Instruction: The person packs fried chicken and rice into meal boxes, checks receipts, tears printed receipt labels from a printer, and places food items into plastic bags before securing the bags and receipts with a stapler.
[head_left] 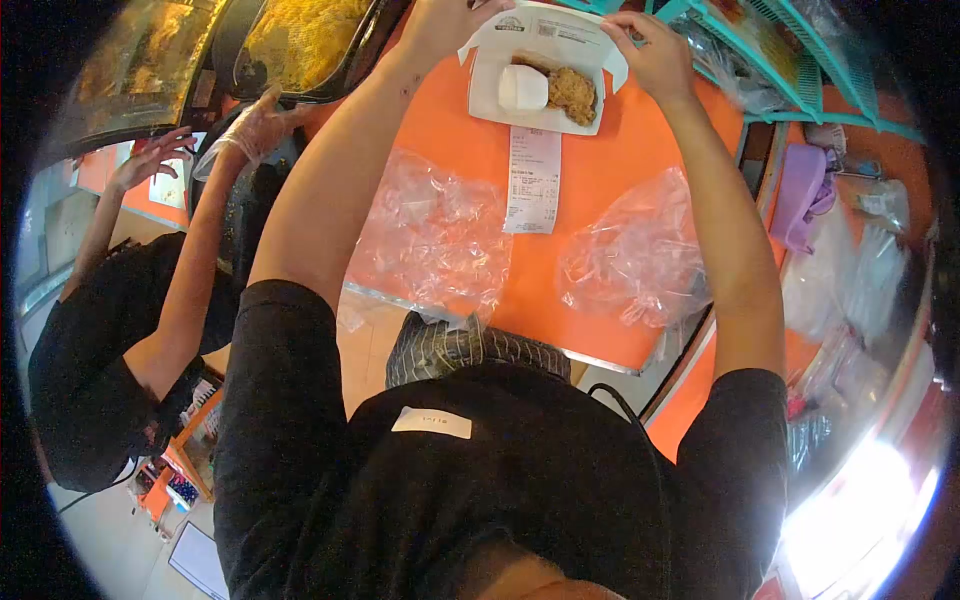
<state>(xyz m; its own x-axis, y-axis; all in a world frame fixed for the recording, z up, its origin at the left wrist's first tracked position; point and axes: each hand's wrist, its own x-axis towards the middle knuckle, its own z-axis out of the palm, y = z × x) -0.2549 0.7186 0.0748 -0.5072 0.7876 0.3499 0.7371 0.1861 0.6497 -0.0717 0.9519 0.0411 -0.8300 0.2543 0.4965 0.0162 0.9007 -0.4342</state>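
**A:** In the head view, what writing shows?
**B:** The raised flap of a white box carries a dark emblem and lines of small print, too small to read. A long white receipt, covered in rows of print, is also unreadable. On the person's black shirt is a white label, its lettering blurred.

**A:** Where is the box, and how does it look?
**B:** It stands open on an orange counter, at top centre, the receipt running from its front edge toward the person. Inside, a smooth white bundle sits on the left, next to a craggy brown fried piece.

**A:** And the hands?
**B:** The left hand, partly cut off by the top edge, has its fingers bent onto the flap's left corner. The right hand is nearly closed, gripping the right corner between thumb and fingers.

**A:** Other containers?
**B:** Two crumpled clear bags, one on the left and one on the right, flank the receipt. A dark tray at upper left holds yellow food. Nearby, a co-worker's hand wears a clear plastic glove.
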